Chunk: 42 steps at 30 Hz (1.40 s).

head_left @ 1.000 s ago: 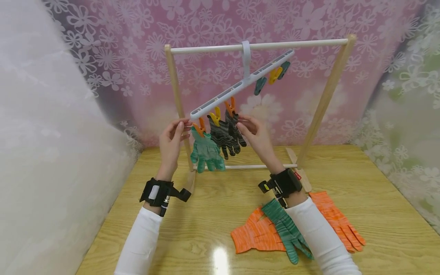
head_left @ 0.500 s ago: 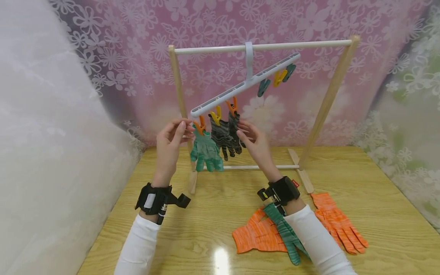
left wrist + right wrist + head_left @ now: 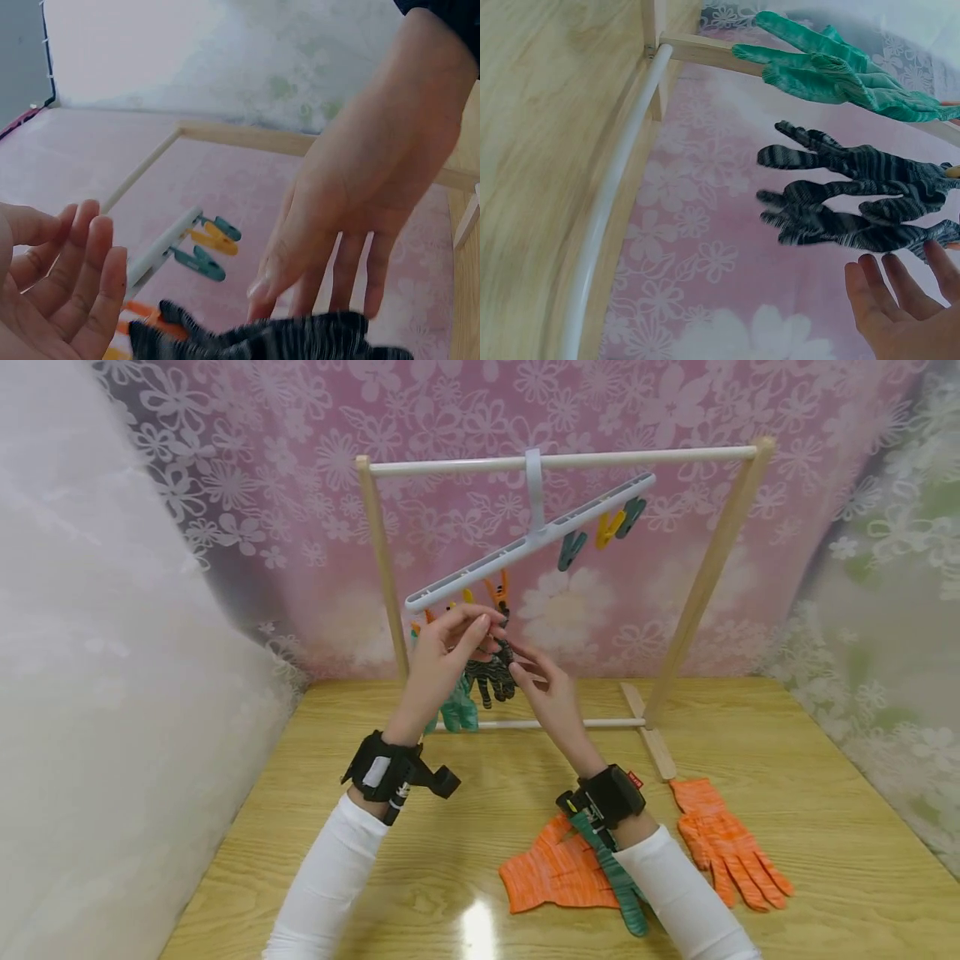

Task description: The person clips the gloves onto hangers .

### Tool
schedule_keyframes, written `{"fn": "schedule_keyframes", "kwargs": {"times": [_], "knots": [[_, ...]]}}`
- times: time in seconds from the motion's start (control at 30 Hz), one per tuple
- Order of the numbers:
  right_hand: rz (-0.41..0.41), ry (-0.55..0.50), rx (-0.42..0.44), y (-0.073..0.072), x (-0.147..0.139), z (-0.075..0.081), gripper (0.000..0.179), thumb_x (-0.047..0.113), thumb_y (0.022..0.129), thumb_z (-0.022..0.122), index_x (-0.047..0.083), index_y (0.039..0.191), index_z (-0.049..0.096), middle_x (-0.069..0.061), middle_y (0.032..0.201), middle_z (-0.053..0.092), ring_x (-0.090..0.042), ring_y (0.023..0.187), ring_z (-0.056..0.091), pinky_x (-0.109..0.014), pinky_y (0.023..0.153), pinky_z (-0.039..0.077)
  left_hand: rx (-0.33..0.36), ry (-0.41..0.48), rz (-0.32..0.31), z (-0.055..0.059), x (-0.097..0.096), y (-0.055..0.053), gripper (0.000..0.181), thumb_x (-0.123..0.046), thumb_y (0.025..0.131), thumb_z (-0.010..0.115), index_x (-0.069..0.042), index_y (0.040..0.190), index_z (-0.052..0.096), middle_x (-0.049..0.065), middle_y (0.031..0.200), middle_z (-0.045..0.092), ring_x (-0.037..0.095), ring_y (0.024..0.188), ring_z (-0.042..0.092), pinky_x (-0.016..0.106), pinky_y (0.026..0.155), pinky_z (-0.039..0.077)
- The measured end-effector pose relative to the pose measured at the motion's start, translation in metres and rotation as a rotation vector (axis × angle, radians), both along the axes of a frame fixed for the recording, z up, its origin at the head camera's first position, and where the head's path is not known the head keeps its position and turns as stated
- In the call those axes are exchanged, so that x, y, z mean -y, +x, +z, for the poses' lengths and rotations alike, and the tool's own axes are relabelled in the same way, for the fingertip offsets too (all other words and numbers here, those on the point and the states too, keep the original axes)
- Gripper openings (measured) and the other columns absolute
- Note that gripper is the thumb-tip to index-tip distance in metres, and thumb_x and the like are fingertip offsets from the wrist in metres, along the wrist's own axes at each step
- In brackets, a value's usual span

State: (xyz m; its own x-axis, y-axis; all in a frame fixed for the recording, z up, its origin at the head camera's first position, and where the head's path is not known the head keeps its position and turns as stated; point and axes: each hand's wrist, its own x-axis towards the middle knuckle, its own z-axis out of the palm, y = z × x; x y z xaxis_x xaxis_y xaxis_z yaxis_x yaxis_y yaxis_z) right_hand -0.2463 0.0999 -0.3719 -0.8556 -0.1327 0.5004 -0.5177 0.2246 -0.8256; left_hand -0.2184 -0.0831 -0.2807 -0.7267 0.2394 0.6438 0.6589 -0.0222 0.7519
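A pale grey hanger (image 3: 480,570) slants down to the left. From its lower end hang a light green glove (image 3: 840,75) and two dark striped gloves (image 3: 870,166), held by orange and yellow clothespins (image 3: 500,589). My left hand (image 3: 442,652) is in front of these gloves in the head view and hides much of them; its fingers bend loosely around nothing in the left wrist view. Beside the right-hand striped glove is my right hand (image 3: 551,693), fingers extended, with the fingertips (image 3: 931,251) right at the glove's edge in the right wrist view.
The hanger hooks over the white bar (image 3: 637,457) of a wooden stand (image 3: 701,585). Teal clothespins (image 3: 572,552) and a yellow clothespin (image 3: 610,532) hang from its right end. Orange gloves (image 3: 731,843) and a dark green glove (image 3: 626,893) lie on the table (image 3: 300,860).
My left hand has moved right from beside the light green glove to in front of the hanging gloves. My right hand has shifted slightly down, staying by the striped glove.
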Motion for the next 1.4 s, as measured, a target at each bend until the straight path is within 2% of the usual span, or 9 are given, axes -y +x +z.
{"fn": "schedule_keyframes", "kwargs": {"times": [0.13, 0.37, 0.63, 0.83, 1.0, 1.07, 1.2, 1.27, 1.4], "knots": [[-0.001, 0.004, 0.019, 0.002, -0.004, -0.004, 0.041, 0.026, 0.105, 0.060, 0.014, 0.144, 0.058, -0.011, 0.143, 0.058, -0.033, 0.125, 0.059, -0.051, 0.101, 0.052, -0.023, -0.063, -0.037, 0.004, -0.023, -0.013, 0.023, -0.009, 0.107, 0.052, 0.002, 0.121, 0.067, 0.018, 0.111, 0.071, 0.027, 0.091, 0.069, 0.050, 0.080, 0.059], [0.006, 0.019, 0.049, 0.004, -0.013, -0.010, 0.039, 0.024, 0.106, 0.057, 0.014, 0.144, 0.058, -0.011, 0.143, 0.058, -0.033, 0.126, 0.058, -0.051, 0.099, 0.052, -0.008, -0.097, -0.047, 0.010, -0.059, -0.027, 0.028, -0.013, 0.106, 0.055, -0.001, 0.130, 0.064, 0.015, 0.121, 0.069, 0.024, 0.103, 0.069, 0.035, 0.084, 0.060], [-0.045, 0.014, 0.054, 0.006, -0.031, -0.016, 0.035, 0.026, 0.107, 0.055, 0.013, 0.139, 0.062, -0.010, 0.139, 0.061, -0.032, 0.123, 0.059, -0.053, 0.098, 0.051, 0.062, -0.087, 0.040, 0.008, -0.084, -0.040, 0.040, -0.020, 0.108, 0.053, -0.004, 0.145, 0.051, 0.012, 0.140, 0.059, 0.026, 0.123, 0.060, 0.028, 0.094, 0.055], [-0.104, -0.005, 0.047, 0.008, -0.046, -0.020, 0.035, 0.024, 0.107, 0.054, 0.008, 0.138, 0.063, -0.013, 0.135, 0.064, -0.033, 0.119, 0.063, -0.052, 0.093, 0.054, 0.113, -0.092, 0.097, 0.004, -0.103, -0.057, 0.051, -0.026, 0.109, 0.051, -0.005, 0.153, 0.039, 0.014, 0.153, 0.046, 0.027, 0.136, 0.050, 0.032, 0.108, 0.046], [-0.118, -0.035, 0.043, 0.011, -0.056, -0.021, 0.033, 0.017, 0.108, 0.052, 0.004, 0.137, 0.062, -0.017, 0.135, 0.063, -0.039, 0.117, 0.061, -0.057, 0.093, 0.052, 0.173, -0.056, 0.143, 0.009, -0.116, -0.073, 0.052, -0.029, 0.109, 0.049, -0.009, 0.156, 0.036, 0.012, 0.157, 0.041, 0.024, 0.141, 0.044, 0.031, 0.112, 0.041], [-0.128, -0.036, 0.043, 0.016, -0.058, -0.016, 0.033, 0.013, 0.108, 0.052, 0.001, 0.137, 0.061, -0.020, 0.136, 0.062, -0.040, 0.117, 0.061, -0.050, 0.093, 0.053, 0.190, -0.041, 0.159, 0.011, -0.122, -0.082, 0.052, -0.029, 0.109, 0.050, -0.011, 0.156, 0.036, 0.011, 0.157, 0.042, 0.022, 0.141, 0.045, 0.033, 0.114, 0.040], [-0.141, -0.043, 0.064, 0.032, -0.062, 0.001, 0.033, 0.008, 0.108, 0.050, -0.004, 0.137, 0.059, -0.023, 0.136, 0.061, -0.039, 0.117, 0.060, -0.024, 0.090, 0.054, 0.191, -0.061, 0.224, 0.013, -0.132, -0.098, 0.052, -0.030, 0.107, 0.054, -0.018, 0.155, 0.039, 0.007, 0.152, 0.050, 0.017, 0.139, 0.047, 0.038, 0.114, 0.039], [-0.149, -0.043, 0.066, 0.039, -0.065, 0.009, 0.033, 0.007, 0.108, 0.049, -0.006, 0.136, 0.059, -0.025, 0.135, 0.061, -0.034, 0.116, 0.061, -0.015, 0.087, 0.051, 0.187, -0.073, 0.238, 0.013, -0.135, -0.104, 0.053, -0.029, 0.106, 0.057, -0.019, 0.154, 0.040, 0.006, 0.149, 0.052, 0.017, 0.139, 0.048, 0.041, 0.113, 0.040], [-0.151, -0.071, 0.075, 0.041, -0.075, 0.010, 0.033, 0.009, 0.108, 0.049, -0.006, 0.137, 0.058, -0.026, 0.136, 0.060, -0.010, 0.109, 0.062, -0.015, 0.087, 0.051, 0.173, -0.057, 0.227, 0.012, -0.143, -0.112, 0.053, -0.025, 0.103, 0.062, -0.015, 0.152, 0.043, 0.010, 0.145, 0.056, 0.021, 0.136, 0.050, 0.044, 0.112, 0.040]]}}
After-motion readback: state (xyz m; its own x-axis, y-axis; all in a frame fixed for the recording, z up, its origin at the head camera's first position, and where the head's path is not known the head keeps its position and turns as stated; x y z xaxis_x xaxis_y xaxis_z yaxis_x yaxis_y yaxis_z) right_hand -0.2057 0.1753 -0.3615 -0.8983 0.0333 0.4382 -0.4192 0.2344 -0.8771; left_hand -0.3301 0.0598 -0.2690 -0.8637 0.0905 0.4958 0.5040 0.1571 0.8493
